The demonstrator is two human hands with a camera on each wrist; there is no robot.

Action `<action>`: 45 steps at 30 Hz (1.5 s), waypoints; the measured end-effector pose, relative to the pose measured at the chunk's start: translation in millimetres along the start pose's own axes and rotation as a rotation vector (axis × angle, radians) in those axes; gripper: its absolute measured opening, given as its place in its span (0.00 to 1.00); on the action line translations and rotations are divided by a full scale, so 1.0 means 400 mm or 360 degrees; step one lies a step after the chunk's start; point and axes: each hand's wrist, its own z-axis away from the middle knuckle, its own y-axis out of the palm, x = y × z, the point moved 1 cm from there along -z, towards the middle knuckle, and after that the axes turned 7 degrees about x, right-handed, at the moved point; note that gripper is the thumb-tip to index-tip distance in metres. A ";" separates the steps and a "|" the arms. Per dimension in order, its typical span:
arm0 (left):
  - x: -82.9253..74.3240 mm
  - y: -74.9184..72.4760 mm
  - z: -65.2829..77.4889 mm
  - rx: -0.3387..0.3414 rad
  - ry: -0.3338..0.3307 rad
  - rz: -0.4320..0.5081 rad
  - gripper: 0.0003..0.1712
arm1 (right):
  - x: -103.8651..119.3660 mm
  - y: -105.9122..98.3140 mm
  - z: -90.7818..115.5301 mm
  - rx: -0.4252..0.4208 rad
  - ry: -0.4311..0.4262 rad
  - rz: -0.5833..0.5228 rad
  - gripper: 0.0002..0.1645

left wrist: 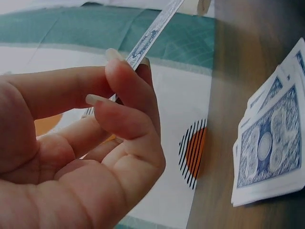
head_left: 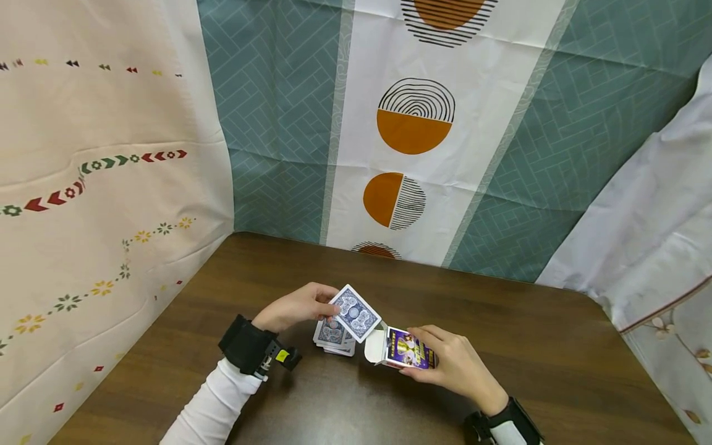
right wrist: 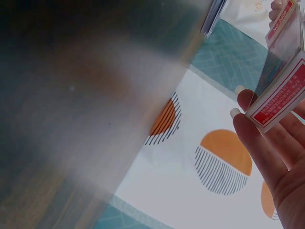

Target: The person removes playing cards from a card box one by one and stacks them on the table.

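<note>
Between thumb and fingers my left hand (head_left: 303, 307) pinches a blue-backed playing card (head_left: 356, 313), seen nearly edge-on in the left wrist view. Below it, a loose pile of playing cards (head_left: 332, 335) lies back-up on the table; the same pile (left wrist: 269, 143) fills the right side of the left wrist view. My right hand (head_left: 450, 358) grips a purple card box (head_left: 410, 348) by its sides, its white flap (head_left: 375, 346) open toward the left hand. The held card's lower corner comes close to that flap. A red-and-white side of the box (right wrist: 281, 93) shows in the right wrist view.
The brown wooden table (head_left: 528, 346) spreads around both hands. Behind it hangs a teal and white cloth (head_left: 278, 123) with orange circles. A cream patterned cloth (head_left: 111, 216) borders the left, and a white cloth (head_left: 662, 204) the right.
</note>
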 end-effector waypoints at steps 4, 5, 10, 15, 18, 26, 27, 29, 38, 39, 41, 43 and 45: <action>0.011 -0.019 0.001 -0.0279 -0.0072 -0.0021 0.19 | 0.001 0.003 0.001 0.0024 0.0016 0.0006 0.38; 0.016 -0.022 0.000 -0.0359 -0.0095 -0.0021 0.19 | 0.002 0.004 0.001 0.0029 0.0021 0.0008 0.38; 0.049 -0.032 -0.015 -0.0598 -0.0188 -0.0064 0.11 | 0.004 0.009 0.003 0.0038 0.0023 0.0018 0.38; 0.077 -0.033 -0.029 -0.0643 -0.0232 -0.0124 0.07 | 0.004 0.011 0.001 0.0039 0.0018 0.0019 0.38; 0.092 -0.031 -0.034 -0.0674 -0.0277 -0.0141 0.07 | 0.004 0.011 0.001 0.0044 0.0024 0.0016 0.38; 0.121 -0.019 -0.048 -0.0783 -0.0321 -0.0259 0.07 | 0.006 0.010 0.001 0.0051 0.0012 0.0024 0.38; 0.122 -0.017 -0.049 -0.0804 -0.0324 -0.0282 0.06 | 0.006 0.010 0.001 0.0050 0.0009 0.0026 0.38; 0.125 -0.013 -0.050 -0.0840 -0.0324 -0.0352 0.05 | 0.006 0.010 0.001 0.0049 0.0005 0.0031 0.38; 0.127 -0.005 -0.055 -0.0910 -0.0336 -0.0480 0.04 | 0.007 0.009 0.001 0.0057 0.0010 0.0036 0.38; 0.123 -0.003 -0.055 -0.0920 -0.0312 -0.0537 0.05 | 0.007 0.010 0.001 0.0057 0.0012 0.0036 0.39; 0.105 0.009 -0.053 -0.0918 -0.0258 -0.0629 0.05 | 0.007 0.010 0.001 0.0055 0.0009 0.0037 0.39; 0.072 0.029 -0.045 -0.0919 -0.0189 -0.0744 0.06 | 0.006 0.012 0.002 0.0050 0.0000 0.0038 0.39; 0.028 0.055 -0.034 -0.0913 -0.0115 -0.0822 0.08 | 0.005 0.012 0.002 0.0044 -0.0008 0.0042 0.38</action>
